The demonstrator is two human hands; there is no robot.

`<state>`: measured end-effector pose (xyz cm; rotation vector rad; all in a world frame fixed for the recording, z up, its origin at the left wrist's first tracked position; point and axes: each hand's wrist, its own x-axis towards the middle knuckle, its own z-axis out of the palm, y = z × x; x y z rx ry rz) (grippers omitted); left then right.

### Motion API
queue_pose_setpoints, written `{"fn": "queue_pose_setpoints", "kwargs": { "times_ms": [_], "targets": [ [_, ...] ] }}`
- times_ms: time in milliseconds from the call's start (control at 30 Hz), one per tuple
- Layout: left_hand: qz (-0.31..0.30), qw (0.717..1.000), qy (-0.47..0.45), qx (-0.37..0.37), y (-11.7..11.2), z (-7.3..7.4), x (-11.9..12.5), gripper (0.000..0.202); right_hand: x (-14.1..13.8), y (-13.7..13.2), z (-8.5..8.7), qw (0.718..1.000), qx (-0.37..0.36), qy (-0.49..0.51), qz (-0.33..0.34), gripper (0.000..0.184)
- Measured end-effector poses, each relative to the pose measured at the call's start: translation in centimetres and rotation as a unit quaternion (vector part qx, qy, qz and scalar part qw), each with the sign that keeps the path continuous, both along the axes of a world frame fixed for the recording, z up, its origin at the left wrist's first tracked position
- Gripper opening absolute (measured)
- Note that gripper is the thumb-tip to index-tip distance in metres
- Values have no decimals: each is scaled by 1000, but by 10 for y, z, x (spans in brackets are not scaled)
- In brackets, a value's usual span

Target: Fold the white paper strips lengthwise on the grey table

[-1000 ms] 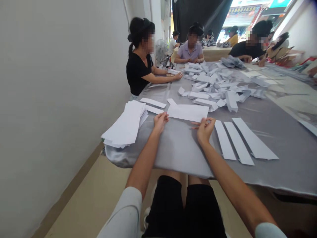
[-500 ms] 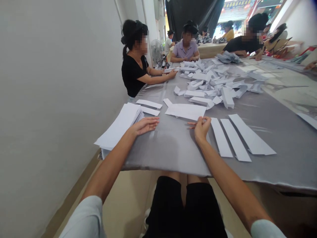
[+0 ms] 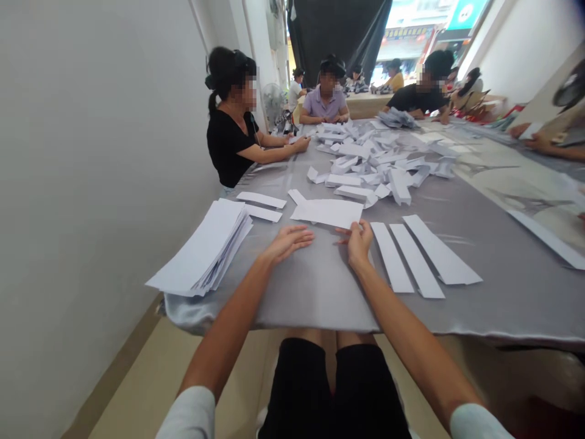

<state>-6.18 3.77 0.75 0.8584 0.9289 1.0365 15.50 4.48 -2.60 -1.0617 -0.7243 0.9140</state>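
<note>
My right hand (image 3: 359, 241) pinches the near right corner of a white paper sheet (image 3: 328, 212), which looks slightly raised above the table. A narrow paper strip (image 3: 297, 197) pokes out at that sheet's far left. My left hand (image 3: 289, 241) is open, fingers stretched to the right, just short of the sheet and holding nothing. Left of it lies a thick stack of white paper sheets (image 3: 201, 247) at the table corner. Behind the stack are two short paper strips (image 3: 261, 200). Several long folded paper strips (image 3: 417, 259) lie side by side to the right of my right hand.
A large heap of folded white papers (image 3: 365, 161) covers the middle of the grey-clothed table (image 3: 315, 305). A person in black (image 3: 233, 134) sits at the left side; others sit across and to the right. A white wall (image 3: 100, 152) stands close on the left.
My left hand has moved right, away from the paper stack and nearer to the sheet. My right hand keeps its pinch on the sheet's corner. The view has shifted somewhat.
</note>
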Motion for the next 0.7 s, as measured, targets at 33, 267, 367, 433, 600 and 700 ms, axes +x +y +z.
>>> {"fn": "queue_pose_setpoints", "kwargs": {
  "times_ms": [33, 267, 367, 433, 600, 700],
  "targets": [
    [1, 1000, -25, 9, 3, -4, 15, 35, -1, 0, 1, 1000, 5, 7, 13, 37],
    [137, 980, -115, 93, 23, -23, 61, 62, -11, -13, 5, 992, 61, -10, 112, 21],
    [169, 976, -98, 92, 26, -24, 50, 72, -14, -16, 5, 986, 60, -17, 151, 19],
    [172, 977, -94, 83, 26, -22, 42, 73, -13, -15, 6, 987, 49, 7, 155, 22],
    [158, 978, -99, 97, 19, -12, 35, 75, -2, -12, 9, 985, -17, 41, 167, 36],
    [99, 984, -92, 113, 14, -10, 36, 84, 0, -13, 10, 979, -33, -19, 201, 46]
  ]
}}
